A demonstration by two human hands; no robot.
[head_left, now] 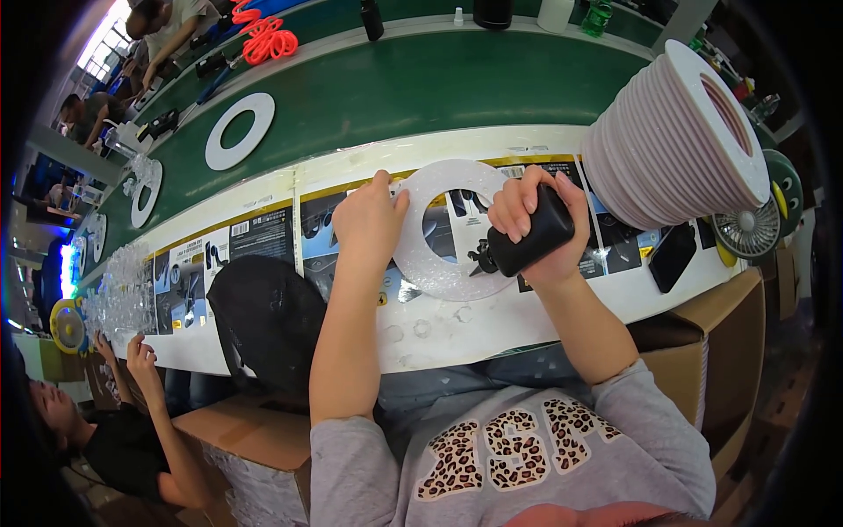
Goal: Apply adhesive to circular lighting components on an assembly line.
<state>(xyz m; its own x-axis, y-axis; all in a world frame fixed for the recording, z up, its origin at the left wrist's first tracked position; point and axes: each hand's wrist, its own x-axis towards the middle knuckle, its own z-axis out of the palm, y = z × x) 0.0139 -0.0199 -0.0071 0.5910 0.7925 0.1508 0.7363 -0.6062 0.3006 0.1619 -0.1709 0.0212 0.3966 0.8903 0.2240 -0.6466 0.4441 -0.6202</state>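
Observation:
A flat white ring [420, 263] with a glossy, speckled surface lies on the printed white table covering in front of me. At its left rim is my left hand [371, 220], fingers curled and thumb on the edge; the fingers' undersides are hidden. My right hand [549, 224] is wrapped round a black bottle [531, 237], tilted over the ring's right side. Its small dark nozzle [483, 257] points down and left, close to the ring's surface. Through the ring's hole the printed covering [457, 230] shows.
A large spool of pale tubing [645, 145] stands at the right, beside a small fan [748, 230] and a black phone [673, 257]. Another white ring [241, 132] lies on the green mat [369, 101]. Left of me are a black-capped head [268, 316] and clear plastic parts [127, 294].

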